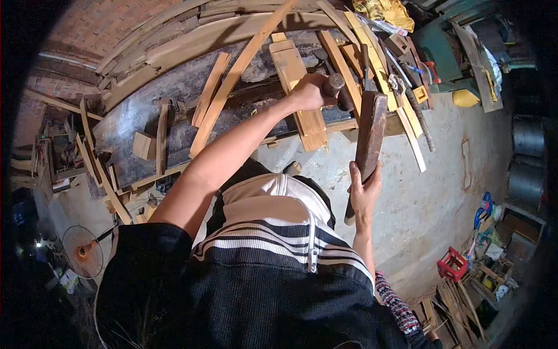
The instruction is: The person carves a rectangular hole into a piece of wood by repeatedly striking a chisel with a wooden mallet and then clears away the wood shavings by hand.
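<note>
My left hand [313, 92] is closed around a short dark tool with rounded ends [333, 85], which looks like a hammer; its handle is mostly hidden by the fingers. Below that fist lies a stack of light wooden boards [288, 64] on the bench. My right hand [366, 189] grips the lower part of a long dark wooden block [372, 128], shaped like a hand plane's body. The block is tilted, with its far end raised near the hammer but apart from it. The thumb lies along its near face.
Long wooden strips [244, 58] lie across the dark workbench [186, 87]. Tools and a yellow bag [389, 13] crowd its right end. A fan [82, 251] stands at left, a red crate [452, 264] at right. A patterned sleeve [396, 302] shows at lower right.
</note>
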Motion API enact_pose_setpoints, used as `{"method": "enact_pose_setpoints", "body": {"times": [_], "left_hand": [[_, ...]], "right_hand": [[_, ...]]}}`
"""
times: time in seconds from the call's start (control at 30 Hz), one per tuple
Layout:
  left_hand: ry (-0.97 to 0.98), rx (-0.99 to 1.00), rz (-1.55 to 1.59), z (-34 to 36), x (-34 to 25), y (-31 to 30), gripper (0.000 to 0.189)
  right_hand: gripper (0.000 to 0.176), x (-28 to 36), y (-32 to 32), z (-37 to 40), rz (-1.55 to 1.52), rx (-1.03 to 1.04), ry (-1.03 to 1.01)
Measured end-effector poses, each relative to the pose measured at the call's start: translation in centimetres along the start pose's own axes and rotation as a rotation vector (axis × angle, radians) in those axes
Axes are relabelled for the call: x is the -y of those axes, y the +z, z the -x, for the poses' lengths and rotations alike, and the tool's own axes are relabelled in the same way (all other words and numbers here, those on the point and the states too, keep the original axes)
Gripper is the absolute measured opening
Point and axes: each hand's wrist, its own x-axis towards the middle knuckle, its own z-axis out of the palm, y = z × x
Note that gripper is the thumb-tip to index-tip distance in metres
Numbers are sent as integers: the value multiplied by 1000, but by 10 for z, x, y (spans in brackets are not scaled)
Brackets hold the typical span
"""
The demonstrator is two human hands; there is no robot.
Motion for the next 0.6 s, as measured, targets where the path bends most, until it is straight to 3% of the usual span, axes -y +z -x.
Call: {"method": "enact_pose_setpoints", "body": {"times": [0.2, 0.33, 0.43, 0.57, 0.6], "left_hand": [[193, -22, 150, 5, -2, 10, 21], [68, 50, 52, 7, -22, 6, 21], [69, 111, -225, 9, -33, 4, 22], [172, 28, -75, 20, -38, 21, 23], [176, 88, -27, 25, -51, 14, 21]], "right_hand": [[41, 4, -1, -3, -11, 19, -9], [43, 10, -4, -10, 13, -6, -32], [44, 20, -8, -16, -11, -4, -67], [49, 40, -15, -20, -135, -46, -98], [50, 40, -16, -22, -157, -62, -113]]}}
